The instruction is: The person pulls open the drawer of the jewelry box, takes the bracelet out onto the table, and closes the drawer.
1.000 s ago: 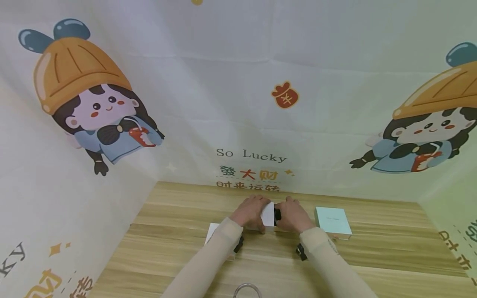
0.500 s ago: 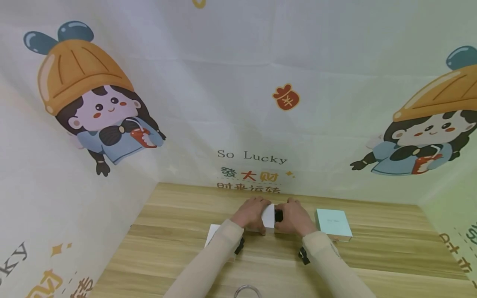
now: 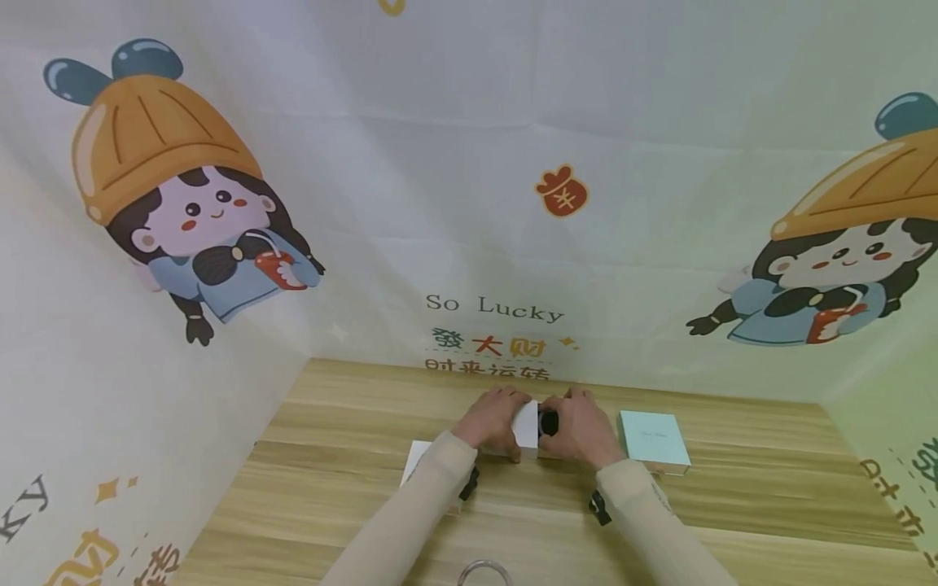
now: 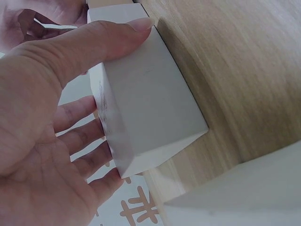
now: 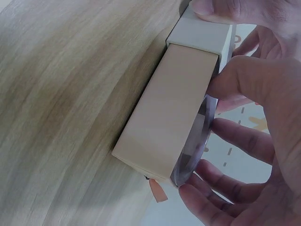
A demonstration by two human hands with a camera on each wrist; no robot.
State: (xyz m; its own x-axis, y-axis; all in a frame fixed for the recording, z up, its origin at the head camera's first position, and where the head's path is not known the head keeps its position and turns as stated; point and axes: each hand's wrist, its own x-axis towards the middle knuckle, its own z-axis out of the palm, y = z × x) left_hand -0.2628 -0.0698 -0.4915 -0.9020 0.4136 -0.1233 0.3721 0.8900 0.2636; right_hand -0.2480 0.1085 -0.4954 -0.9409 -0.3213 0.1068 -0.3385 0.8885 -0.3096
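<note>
A white box sleeve (image 4: 150, 99) lies on the table, and my left hand (image 3: 498, 419) grips it, thumb on one side and fingers on the opposite one. From its right end a beige inner drawer (image 5: 162, 108) is slid out, with a small orange ribbon tab (image 5: 158, 190) at its end. A translucent grey bangle-like band (image 5: 194, 148) stands along the drawer's open side. My right hand (image 3: 580, 425) holds this band between thumb and fingers. In the head view a dark round middle (image 3: 548, 422) shows beside that hand; its details are too small to tell.
A pale mint square box (image 3: 654, 439) sits right of my right hand. Another white box (image 3: 418, 457) is partly under my left forearm. A clear ring (image 3: 485, 572) lies at the near edge of view. Printed cloth (image 3: 469, 268) rises behind the wooden table (image 3: 733, 505).
My right hand has shifted slightly to the right, and more of the dark round middle shows beside it. My left hand keeps its grip on the sleeve. The head view has tilted a little.
</note>
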